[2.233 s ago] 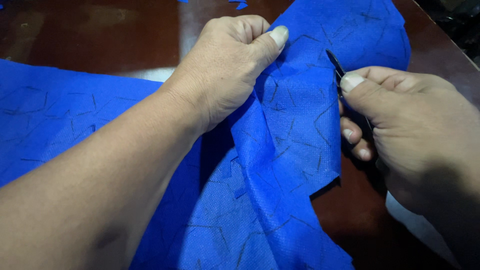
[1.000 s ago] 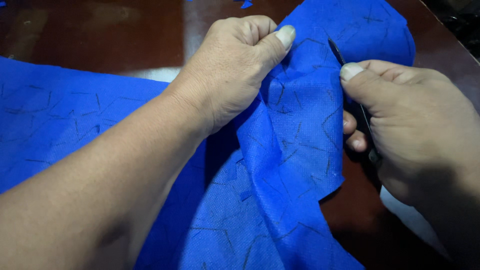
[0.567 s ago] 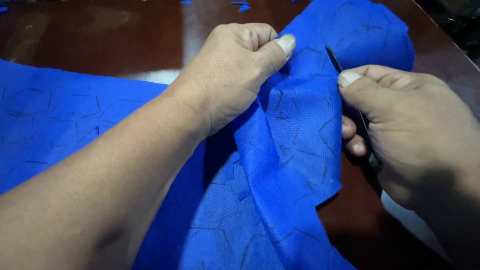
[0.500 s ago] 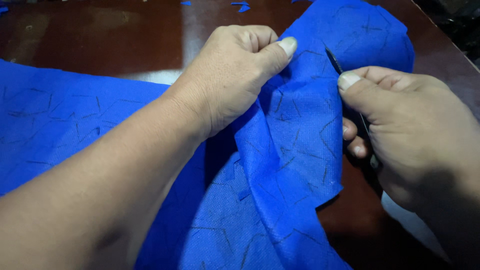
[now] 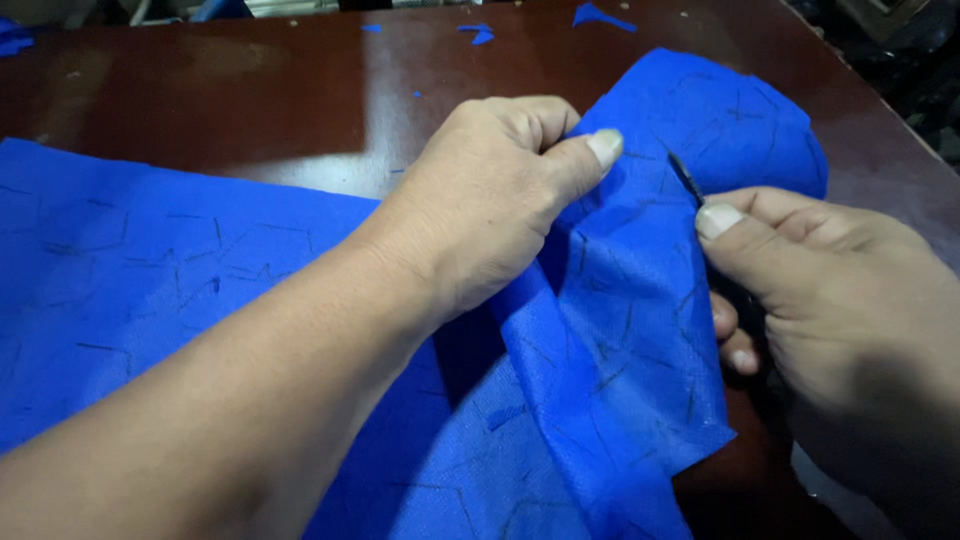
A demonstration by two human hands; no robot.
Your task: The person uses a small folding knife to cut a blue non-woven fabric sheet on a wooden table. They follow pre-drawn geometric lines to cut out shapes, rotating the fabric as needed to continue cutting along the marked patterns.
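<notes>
A large sheet of blue woven fabric (image 5: 150,290) with dark pen marks lies across a dark wooden table (image 5: 250,90). My left hand (image 5: 490,200) pinches a raised fold of the fabric, thumb pressed on top. My right hand (image 5: 830,300) grips a pair of dark scissors (image 5: 688,180); only the thin blade tip shows above my thumb, set against the fabric's edge. The handles are hidden inside my fingers.
Small blue fabric scraps (image 5: 480,32) lie on the table's far side, with another scrap (image 5: 598,14) near the back edge. The table's right edge (image 5: 880,110) runs diagonally, with dark clutter beyond it. A pale patch (image 5: 830,480) shows under my right wrist.
My left hand has lifted and shifted the fold slightly, and the fabric has bunched more toward the blades. My right hand stays at the fabric's edge with the scissors.
</notes>
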